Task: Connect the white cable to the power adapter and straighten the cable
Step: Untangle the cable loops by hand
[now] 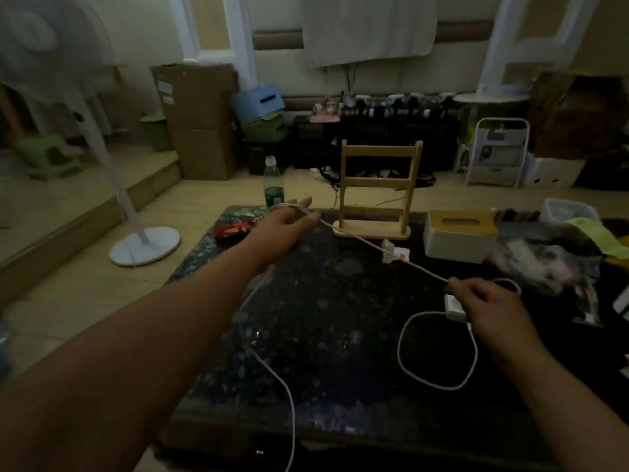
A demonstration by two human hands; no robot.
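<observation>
Both hands, left hand (284,226) and right hand (483,301), pinch the taut white cable (367,243); slack loops below.

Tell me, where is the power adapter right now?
The power adapter sits on the dark table, tucked beside the right hand, with a loop of white cable curling out below it.

One head-worn wide-angle view looks forward and down, close over the dark table (340,335), room behind.
</observation>
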